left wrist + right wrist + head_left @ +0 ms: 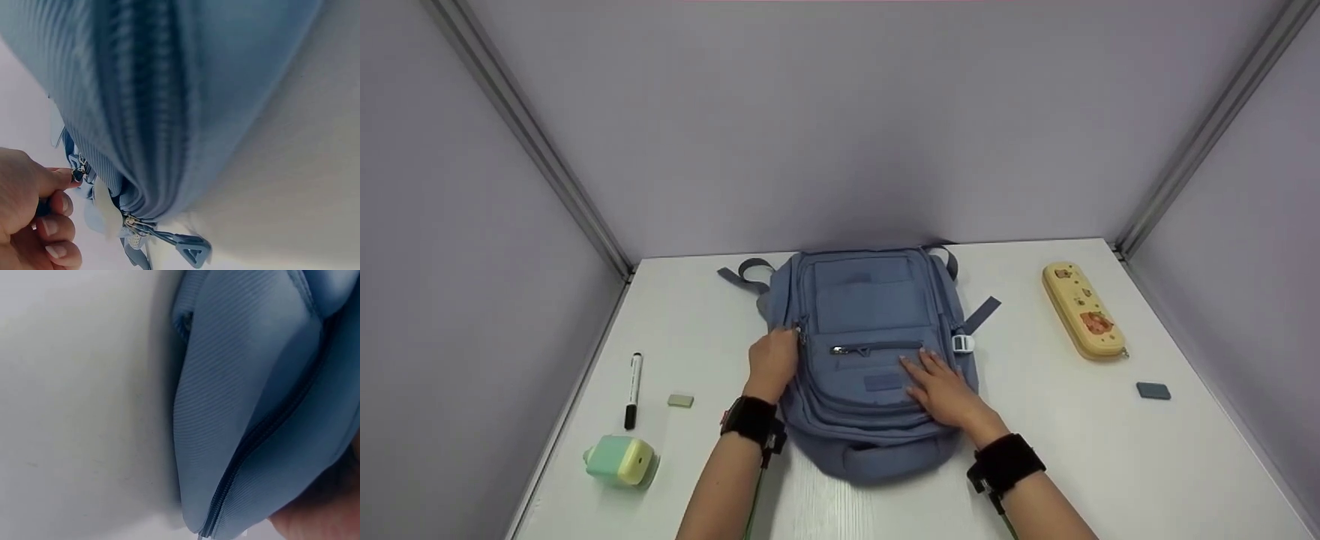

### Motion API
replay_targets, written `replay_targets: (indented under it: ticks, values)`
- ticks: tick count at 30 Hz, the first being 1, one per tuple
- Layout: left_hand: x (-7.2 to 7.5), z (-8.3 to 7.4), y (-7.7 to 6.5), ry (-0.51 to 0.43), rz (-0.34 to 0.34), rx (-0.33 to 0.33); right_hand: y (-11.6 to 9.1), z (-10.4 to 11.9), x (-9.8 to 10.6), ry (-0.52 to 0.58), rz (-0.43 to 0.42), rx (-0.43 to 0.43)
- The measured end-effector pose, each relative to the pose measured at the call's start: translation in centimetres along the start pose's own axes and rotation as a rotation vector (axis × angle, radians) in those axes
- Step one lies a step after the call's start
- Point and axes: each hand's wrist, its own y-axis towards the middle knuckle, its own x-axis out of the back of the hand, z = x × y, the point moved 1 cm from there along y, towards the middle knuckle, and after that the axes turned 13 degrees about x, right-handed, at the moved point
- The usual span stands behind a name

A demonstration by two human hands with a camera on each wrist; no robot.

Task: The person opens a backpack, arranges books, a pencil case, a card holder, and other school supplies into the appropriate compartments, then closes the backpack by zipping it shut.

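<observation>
A blue backpack (874,304) lies front side up in the middle of the white table. At its left side, my left hand (772,364) pinches a zipper pull (77,175) between thumb and index finger, with the other fingers curled. A second zipper pull (193,249) with a triangular loop hangs free nearby in the left wrist view. My right hand (949,394) rests with fingers spread on the lower right of the front pocket, beside a short horizontal zipper (877,347). In the right wrist view only part of that hand (323,517) shows past the fabric.
To the left lie a white marker (634,390) with a black cap, a small pale green block (681,401) and a green-and-yellow sharpener-like object (619,460). A yellow pencil case (1082,309) and a dark blue-grey block (1153,391) lie right. Grey panels enclose the table.
</observation>
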Motion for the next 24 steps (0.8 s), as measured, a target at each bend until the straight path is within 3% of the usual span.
replay_targets:
  ticks: [8, 24]
  values:
    - [-0.2, 0.2, -1.0, 0.009, 0.019, 0.026, 0.1, 0.0, -0.1, 0.034, 0.037, -0.022]
    - [0.6, 0.5, -3.9, -0.003, -0.014, -0.049, 0.0, 0.0, 0.2, 0.011, 0.011, -0.006]
